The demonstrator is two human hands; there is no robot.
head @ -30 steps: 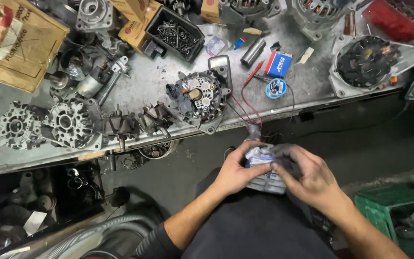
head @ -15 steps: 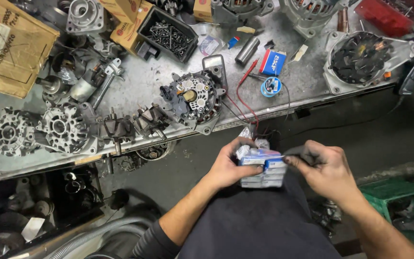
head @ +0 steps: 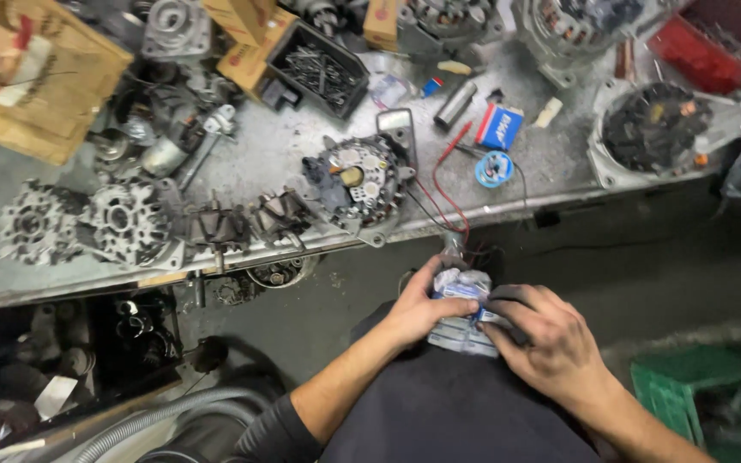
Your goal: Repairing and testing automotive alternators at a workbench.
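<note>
In the head view I hold a small grey device wrapped in clear plastic [head: 463, 319] against my lap. My left hand [head: 426, 307] grips its left side, thumb on top. My right hand [head: 552, 339] covers its right side with fingers curled over a dark part. Red and black leads [head: 439, 199] run from the device up to the metal workbench [head: 285, 154]. An alternator with its rear cover exposed [head: 355, 182] sits on the bench just beyond my hands.
Alternator housings [head: 96, 223], two rotors [head: 246, 225], a black tray of screws [head: 317, 70], cardboard boxes [head: 40, 81], a blue box [head: 497, 126] and a solder spool [head: 494, 169] crowd the bench. A green crate [head: 696, 399] stands at the lower right; a hose [head: 156, 416] lies at the lower left.
The view shifted slightly. My right hand has moved in from the device's right end and now lies over its right side; my left hand keeps its grip.
</note>
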